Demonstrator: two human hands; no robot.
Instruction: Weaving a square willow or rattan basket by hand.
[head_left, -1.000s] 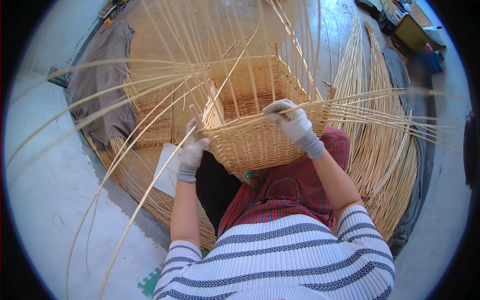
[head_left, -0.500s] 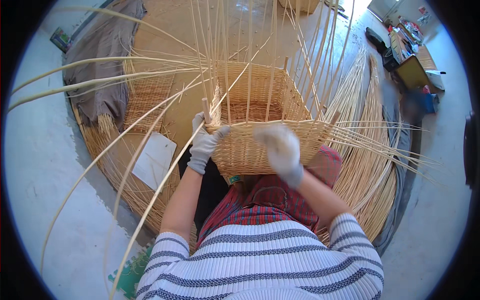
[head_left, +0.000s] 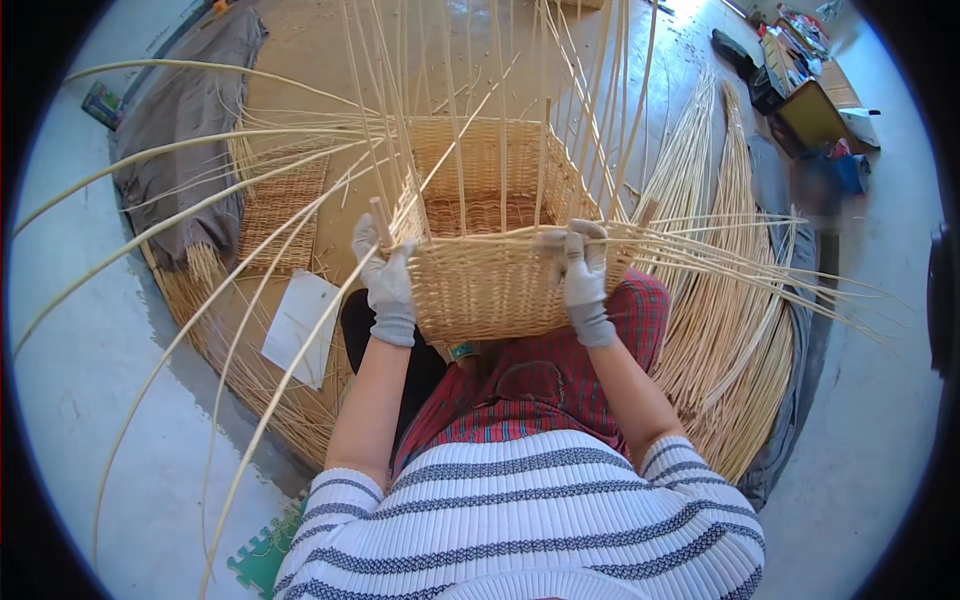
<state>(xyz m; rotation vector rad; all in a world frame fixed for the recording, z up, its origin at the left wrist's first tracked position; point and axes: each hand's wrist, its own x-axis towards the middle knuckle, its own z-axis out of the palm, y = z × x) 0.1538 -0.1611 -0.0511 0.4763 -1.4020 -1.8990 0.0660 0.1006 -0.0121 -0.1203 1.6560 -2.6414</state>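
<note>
A half-woven rectangular wicker basket rests on my lap, its long upright stakes fanning up and outward. My left hand, in a grey-white glove, grips the basket's near left corner beside a short wooden post. My right hand, gloved the same way, is closed on the top rim at the near right, pinching the weaving strands that run off to the right.
A thick bundle of loose willow rods lies on the floor at my right. A flat woven panel and a white sheet lie at my left, with a grey cloth beyond. Boxes and clutter sit far right.
The basket has turned and come squarer to me. My right hand slid along the rim to the near right corner; my left hand shifted to the left corner.
</note>
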